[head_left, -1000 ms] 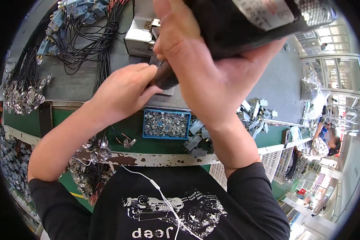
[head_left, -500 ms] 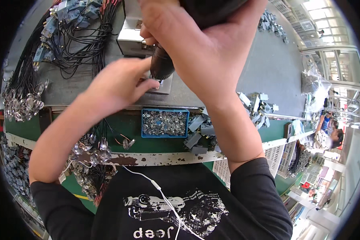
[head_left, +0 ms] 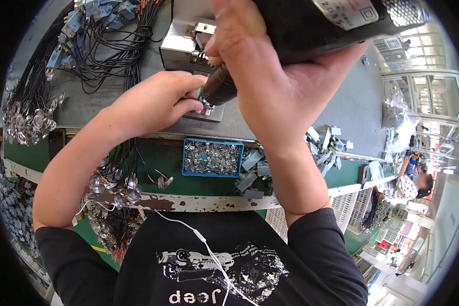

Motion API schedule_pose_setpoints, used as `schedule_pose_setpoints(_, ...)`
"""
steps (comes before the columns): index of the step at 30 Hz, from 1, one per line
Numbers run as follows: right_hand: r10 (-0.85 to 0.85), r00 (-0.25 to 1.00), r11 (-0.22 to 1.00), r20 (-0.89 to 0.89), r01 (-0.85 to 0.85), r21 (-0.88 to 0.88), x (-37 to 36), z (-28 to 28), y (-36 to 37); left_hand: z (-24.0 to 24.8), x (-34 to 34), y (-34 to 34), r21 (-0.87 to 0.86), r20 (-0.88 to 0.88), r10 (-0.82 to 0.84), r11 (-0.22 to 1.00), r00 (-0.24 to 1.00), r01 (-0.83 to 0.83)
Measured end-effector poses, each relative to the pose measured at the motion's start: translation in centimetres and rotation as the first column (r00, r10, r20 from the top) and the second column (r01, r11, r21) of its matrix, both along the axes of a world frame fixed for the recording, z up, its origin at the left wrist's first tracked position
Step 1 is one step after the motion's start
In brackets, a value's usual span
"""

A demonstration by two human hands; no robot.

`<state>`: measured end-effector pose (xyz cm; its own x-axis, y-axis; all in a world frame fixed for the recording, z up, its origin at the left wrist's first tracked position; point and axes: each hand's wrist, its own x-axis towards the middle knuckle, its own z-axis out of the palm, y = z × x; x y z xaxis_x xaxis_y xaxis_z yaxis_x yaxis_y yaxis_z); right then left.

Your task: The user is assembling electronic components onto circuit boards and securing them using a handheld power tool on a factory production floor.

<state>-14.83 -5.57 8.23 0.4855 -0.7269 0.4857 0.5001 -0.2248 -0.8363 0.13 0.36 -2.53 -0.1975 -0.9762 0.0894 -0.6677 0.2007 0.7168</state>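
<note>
My right hand (head_left: pixel 285 94) is wrapped round a black electric screwdriver (head_left: pixel 316 38). The tool leans, its dark nose pointing down and left at a small metal block (head_left: pixel 211 116) on the grey bench. Beside that nose, my left hand (head_left: pixel 153 99) has thumb and fingers closed at the block, on a small piece mostly hidden by the fingers and the tool. Just beyond the hands stands a larger metal fixture (head_left: pixel 176 48) with brassy fittings. On the near side, a blue tray (head_left: pixel 211 176) holds many small metal terminals or screws.
Black cables (head_left: pixel 109 64) with grey-blue plastic housings lie bundled at far left, their round metal ends (head_left: pixel 33 120) hanging together. Grey plastic housings (head_left: pixel 251 176) are heaped right of the tray, and more (head_left: pixel 326 145) lie farther right. A person (head_left: pixel 410 178) is at far right.
The screwdriver has tilted, its body swinging to the right and more of it coming into view. My right hand has turned with it. The left hand stays at the block.
</note>
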Motion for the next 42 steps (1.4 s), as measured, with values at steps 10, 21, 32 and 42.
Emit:
schedule_pose_setpoints(10, -0.034, 0.998, 0.999, -0.056, 0.032, -0.025, 0.3, -0.2, -0.6, 0.3, -1.2, 0.6, -0.182, 0.21, 0.064, 0.983, 0.975, -0.025)
schedule_pose_setpoints(21, -0.023, 0.99, 1.0, -0.142, 0.02, -0.023, -0.1, -0.1, -0.7, 0.4, -2.1, 1.0, -0.17, 0.196, 0.137, 0.98, 0.971, -0.104)
schedule_pose_setpoints(32, -0.007, 0.983, 0.997, -0.182, -0.007, -0.074, 0.5, -0.6, -1.3, 0.0, -1.7, 1.1, -0.17, 0.134, 0.119, 0.981, 0.984, -0.095)
schedule_pose_setpoints(42, -0.058, 0.979, 0.993, -0.195, 0.036, -0.117, 0.8, -0.7, -1.5, 0.2, -1.0, 1.2, -0.162, 0.128, 0.02, 0.987, 0.992, 0.001)
